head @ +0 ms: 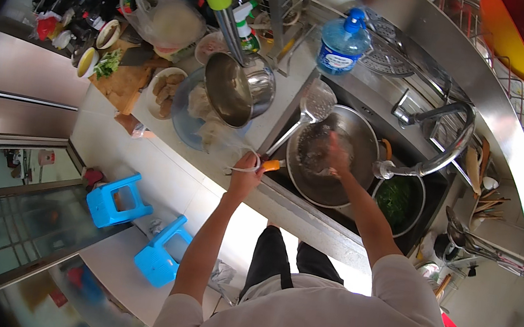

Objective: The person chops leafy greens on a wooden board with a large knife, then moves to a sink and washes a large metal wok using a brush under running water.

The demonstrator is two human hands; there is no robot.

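My left hand (244,173) is closed around the handle end of a large metal pan and the handle of a slotted metal spatula (318,102), at the sink's near left edge; which of the two it grips is unclear. A plastic bag's loop lies round its fingers. The pan (352,195) stands in the dark sink with cloudy, bubbly water inside. Blurred by motion, my right hand (339,156) is down in the pan, its fingers extended; whether it holds anything cannot be told. The curved faucet (464,135) ends at the pan's right rim, beside a round container of leafy greens (393,200).
Left of the sink are a steel pot (232,90), a blue plastic basin (183,118) with plastic bags, a plate of brown pieces (167,94) and a cutting board (126,83). A blue pump bottle (342,45) stands behind the sink. Blue stools (118,201) are on the floor.
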